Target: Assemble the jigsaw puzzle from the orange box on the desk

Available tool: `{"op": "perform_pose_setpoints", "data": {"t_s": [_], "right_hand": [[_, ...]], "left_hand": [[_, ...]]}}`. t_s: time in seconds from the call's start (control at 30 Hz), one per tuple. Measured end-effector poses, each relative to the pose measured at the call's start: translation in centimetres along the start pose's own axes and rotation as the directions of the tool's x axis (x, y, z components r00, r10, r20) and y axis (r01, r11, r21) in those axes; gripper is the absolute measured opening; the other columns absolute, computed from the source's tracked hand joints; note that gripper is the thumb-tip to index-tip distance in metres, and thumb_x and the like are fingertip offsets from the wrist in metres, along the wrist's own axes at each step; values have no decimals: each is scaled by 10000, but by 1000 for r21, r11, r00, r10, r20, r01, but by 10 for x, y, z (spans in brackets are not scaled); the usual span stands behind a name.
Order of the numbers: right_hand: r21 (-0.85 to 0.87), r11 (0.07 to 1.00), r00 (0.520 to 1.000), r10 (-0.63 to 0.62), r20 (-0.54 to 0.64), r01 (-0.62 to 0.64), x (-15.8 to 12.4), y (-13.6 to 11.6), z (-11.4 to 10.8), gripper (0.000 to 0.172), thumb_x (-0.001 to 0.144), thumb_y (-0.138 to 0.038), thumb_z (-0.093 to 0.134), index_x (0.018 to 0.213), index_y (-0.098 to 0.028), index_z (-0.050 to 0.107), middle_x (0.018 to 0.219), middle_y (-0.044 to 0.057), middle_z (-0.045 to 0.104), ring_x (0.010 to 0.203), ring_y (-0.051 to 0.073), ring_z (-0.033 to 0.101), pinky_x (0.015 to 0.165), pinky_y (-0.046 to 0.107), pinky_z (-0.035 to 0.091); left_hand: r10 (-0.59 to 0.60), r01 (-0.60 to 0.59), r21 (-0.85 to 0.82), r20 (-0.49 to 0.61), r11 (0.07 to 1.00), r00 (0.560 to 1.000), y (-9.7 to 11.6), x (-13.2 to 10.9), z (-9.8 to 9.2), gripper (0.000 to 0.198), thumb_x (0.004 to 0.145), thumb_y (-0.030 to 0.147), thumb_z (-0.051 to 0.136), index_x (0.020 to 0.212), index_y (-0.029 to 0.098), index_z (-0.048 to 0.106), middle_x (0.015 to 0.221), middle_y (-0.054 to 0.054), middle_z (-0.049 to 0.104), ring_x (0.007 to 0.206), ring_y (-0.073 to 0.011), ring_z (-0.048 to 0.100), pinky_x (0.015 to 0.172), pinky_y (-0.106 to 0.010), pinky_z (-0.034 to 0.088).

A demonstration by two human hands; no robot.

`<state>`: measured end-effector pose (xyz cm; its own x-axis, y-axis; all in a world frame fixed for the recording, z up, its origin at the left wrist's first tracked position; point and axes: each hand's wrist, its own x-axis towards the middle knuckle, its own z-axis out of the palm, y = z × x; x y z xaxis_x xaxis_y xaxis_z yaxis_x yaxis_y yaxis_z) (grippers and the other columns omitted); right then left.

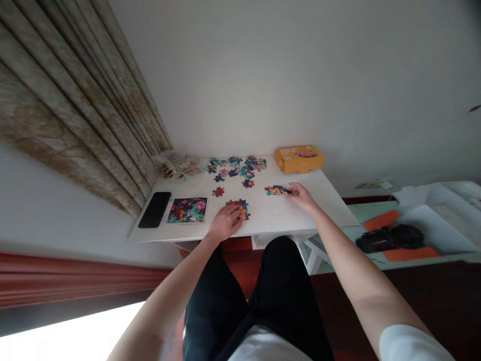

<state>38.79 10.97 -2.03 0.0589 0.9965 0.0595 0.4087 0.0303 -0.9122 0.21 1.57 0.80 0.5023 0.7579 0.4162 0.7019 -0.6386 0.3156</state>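
- One patterned curtain (86, 95) is hung at the far left, beside a pale wall (240, 75).
- A black phone (155, 209) is laid at the left end of a white table (263, 218).
- Behind it, a clear plastic bag (173, 163) is set near the curtain; its contents cannot be made out clearly.
- A colourful picture card (187, 210) is placed flat, just right of the phone.
- A reddish-brown piece (218, 191) is left apart, beyond the card.
- The left hand (225, 220) is rested palm down near the front edge; its fingers are extended, held close together and laid upon a joined puzzle section (245, 204), by which the section is partly covered.
- Loose puzzle pieces (240, 165) are scattered toward the back, some overlapping.
- A puzzle strip (276, 190) is positioned right of the section, well apart from it.
- The strip's right end is met by the right hand (300, 196); its fingers are curved around that end, though whether it is pinched cannot be told.
- A yellow box (299, 158) is stood behind, against the wall.
- Black shoe-like items (391, 238) are seen at far right, beyond the table.
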Motion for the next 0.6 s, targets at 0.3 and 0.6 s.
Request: {"op": "perform_pose_setpoints", "data": {"t_s": [0.3, 0.6], "right_hand": [[-48, 998, 993, 52, 104, -47, -3, -13, -26, 647, 651, -315, 845, 1258, -238, 633, 1129, 78, 688, 967, 225, 667, 915, 390, 566], [-165, 940, 944, -263, 199, 297, -31, -46, 4, 631, 719, -166, 733, 1333, -293, 658, 1403, 99, 605, 1271, 297, 601, 999, 435, 557]], "left_hand": [[3, -3, -10, -5, 1000, 1000, 2, 1, -1, 295, 1005, 291, 594, 1269, 228, 710, 1341, -101, 707, 1283, -263, 644, 1124, -474, 518], [2, -2, 4, -15, 1000, 1000, 1, 0, 1, 296, 1019, 311, 576, 1271, 230, 710, 1359, -96, 699, 1286, -263, 643, 1133, -473, 510]]}}
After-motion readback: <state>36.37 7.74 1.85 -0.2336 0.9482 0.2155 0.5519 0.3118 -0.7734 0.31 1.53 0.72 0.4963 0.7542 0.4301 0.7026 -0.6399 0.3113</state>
